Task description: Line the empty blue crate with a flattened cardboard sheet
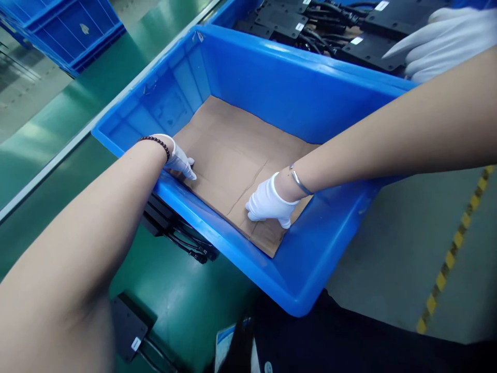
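A brown cardboard sheet (pixel 225 140), creased in places, lies inside a blue plastic bin (pixel 264 67). My left hand (pixel 181 159), in a white glove, reaches over the bin's near rim and touches the sheet at its left edge. Its fingers point down and apart, partly hidden behind the wrist. Toward the sheet's near right corner, my right hand (pixel 271 202), also white-gloved, rests on the cardboard with bent fingers and the thumb held away from them. Neither hand shows anything gripped between its fingers.
Behind stands a second blue bin with black box-shaped devices (pixel 281 20) and cables; another person's white-gloved hand (pixel 450 44) is over it. Another black device (pixel 130 326) lies on the green surface (pixel 186 295). Blue crates (pixel 73 31) are stacked upper left. Yellow-black tape (pixel 454 246) marks the floor.
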Tool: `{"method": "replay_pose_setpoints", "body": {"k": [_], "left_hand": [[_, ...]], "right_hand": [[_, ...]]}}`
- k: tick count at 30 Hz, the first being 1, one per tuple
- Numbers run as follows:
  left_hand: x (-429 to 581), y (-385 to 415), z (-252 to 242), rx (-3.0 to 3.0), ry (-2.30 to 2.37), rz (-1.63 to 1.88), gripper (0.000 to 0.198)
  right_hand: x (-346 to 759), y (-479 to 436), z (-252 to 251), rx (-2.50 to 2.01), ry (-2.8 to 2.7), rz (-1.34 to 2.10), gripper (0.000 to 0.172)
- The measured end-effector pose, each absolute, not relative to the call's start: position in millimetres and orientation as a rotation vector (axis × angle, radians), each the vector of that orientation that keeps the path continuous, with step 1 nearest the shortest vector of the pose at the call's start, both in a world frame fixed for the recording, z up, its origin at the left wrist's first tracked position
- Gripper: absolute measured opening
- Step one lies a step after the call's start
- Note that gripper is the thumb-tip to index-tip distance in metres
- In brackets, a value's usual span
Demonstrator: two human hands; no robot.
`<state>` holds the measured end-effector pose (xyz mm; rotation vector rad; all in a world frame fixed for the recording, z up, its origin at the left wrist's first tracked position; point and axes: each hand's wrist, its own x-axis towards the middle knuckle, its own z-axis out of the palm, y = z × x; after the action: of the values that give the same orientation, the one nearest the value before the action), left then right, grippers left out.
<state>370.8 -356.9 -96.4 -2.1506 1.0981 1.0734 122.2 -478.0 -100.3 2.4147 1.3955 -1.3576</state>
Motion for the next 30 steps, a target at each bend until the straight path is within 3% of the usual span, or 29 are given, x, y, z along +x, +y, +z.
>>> {"method": "replay_pose_setpoints", "body": {"k": [4,8,12,16,21,24,30], "left_hand": [[364,-363,-89,-2.063,0.789,1.183,0.066],[352,-367,-79,-2.137,0.698,1.175,0.086],[366,-363,-92,-2.004,0.866,1.185,0.078],[373,-363,-99,-2.035,0.868,1.264,0.082],[354,-368,-82,-2.08,0.761,1.222,0.06],[353,-367,-80,-2.118,0.764,1.207,0.066],[369,-365,-95,-2.06,0.831,1.282,0.085]], "right_hand": [[113,-485,-111,2.513,1.38,-1.23,0.063],[114,-476,-113,2.54,1.361,-1.093,0.075],[126,-486,-102,2.414,1.447,-1.218,0.071],[130,-515,-96,2.361,1.205,-1.35,0.069],[122,-522,-107,2.472,1.194,-1.212,0.067],[121,-515,-107,2.504,1.252,-1.123,0.07],[135,-555,-104,2.614,0.992,-1.397,0.041]]}}
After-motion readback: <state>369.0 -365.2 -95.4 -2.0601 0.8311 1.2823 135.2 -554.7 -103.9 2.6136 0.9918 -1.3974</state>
